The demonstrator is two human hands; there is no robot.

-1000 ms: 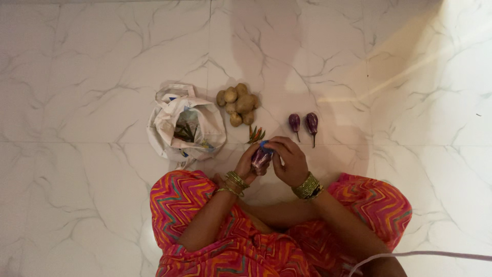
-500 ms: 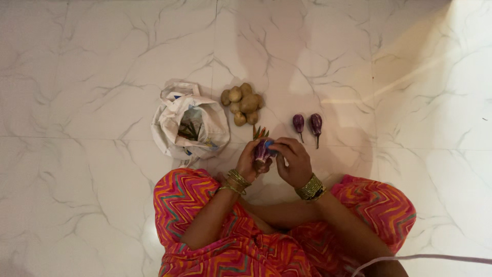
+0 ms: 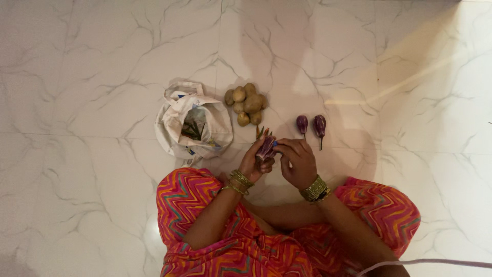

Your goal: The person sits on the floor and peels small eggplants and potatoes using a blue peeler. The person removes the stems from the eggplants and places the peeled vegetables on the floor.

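Note:
I sit on a white marble floor [image 3: 102, 61] in an orange and pink zigzag dress. My left hand [image 3: 256, 163] holds a small purple eggplant [image 3: 266, 148] upright in front of me. My right hand [image 3: 297, 161] is beside it, its fingertips at the eggplant's top, where something blue shows. Two more small purple eggplants [image 3: 310, 124] lie on the floor just beyond my right hand. A few red and green chillies [image 3: 262, 132] lie right behind the held eggplant.
A heap of several potatoes [image 3: 246, 103] rests on the floor beyond my hands. To its left lies an open white cloth bag [image 3: 195, 123] with green vegetables inside. A white cable [image 3: 435, 262] crosses the bottom right corner.
My left hand has lifted the eggplant and tilted it away from me. My right hand has slid off its side to the tip. The view has shifted slightly.

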